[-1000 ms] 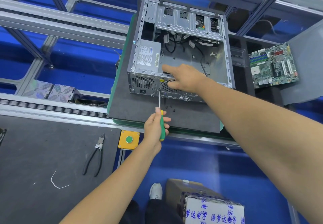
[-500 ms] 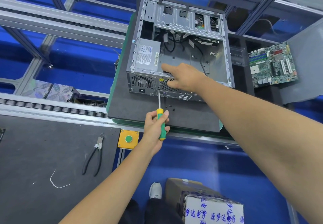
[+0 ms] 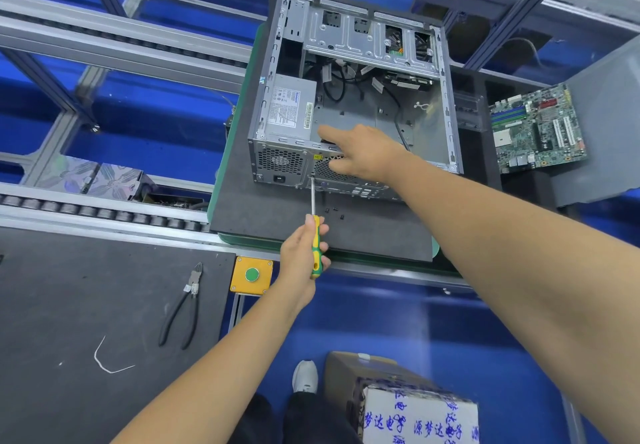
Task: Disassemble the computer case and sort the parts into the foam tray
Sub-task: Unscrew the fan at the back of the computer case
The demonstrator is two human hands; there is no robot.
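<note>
On computer case (image 3: 349, 97) rear, right hand (image 3: 363, 156), left hand (image 3: 301, 253) gripping screwdriver (image 3: 314, 232)

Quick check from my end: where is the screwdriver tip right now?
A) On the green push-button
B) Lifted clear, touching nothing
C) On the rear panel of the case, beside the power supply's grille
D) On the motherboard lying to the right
C: the left hand grips the screwdriver, whose tip meets the rear panel of the computer case just right of the power supply grille, while the right hand rests on the case edge.
</note>
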